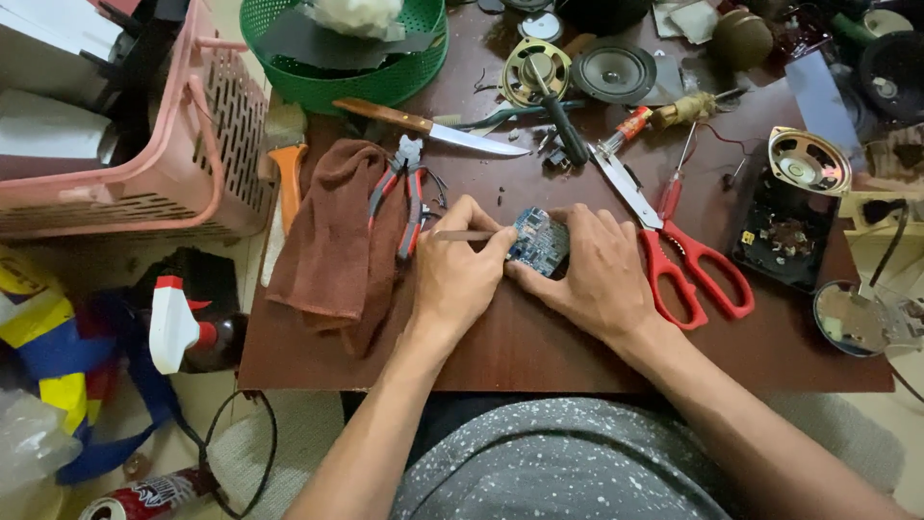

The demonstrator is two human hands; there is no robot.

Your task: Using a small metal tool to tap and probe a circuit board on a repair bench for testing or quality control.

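Observation:
A small blue circuit board point(539, 238) lies flat on the dark wooden table point(539, 356). My right hand point(595, 273) presses down on it, fingers spread over its right side. My left hand point(462, 273) pinches a thin metal tool point(460, 235) whose tip meets the board's left edge. Both hands sit close together at the table's middle.
Red-handled scissors point(688, 265) lie right of my right hand. Red pliers point(409, 193) rest on a brown cloth point(337, 231) to the left. A knife point(433, 127), screwdrivers, several speakers point(614, 72), a green basket point(346, 58) and a pink basket point(183, 144) crowd the back and left.

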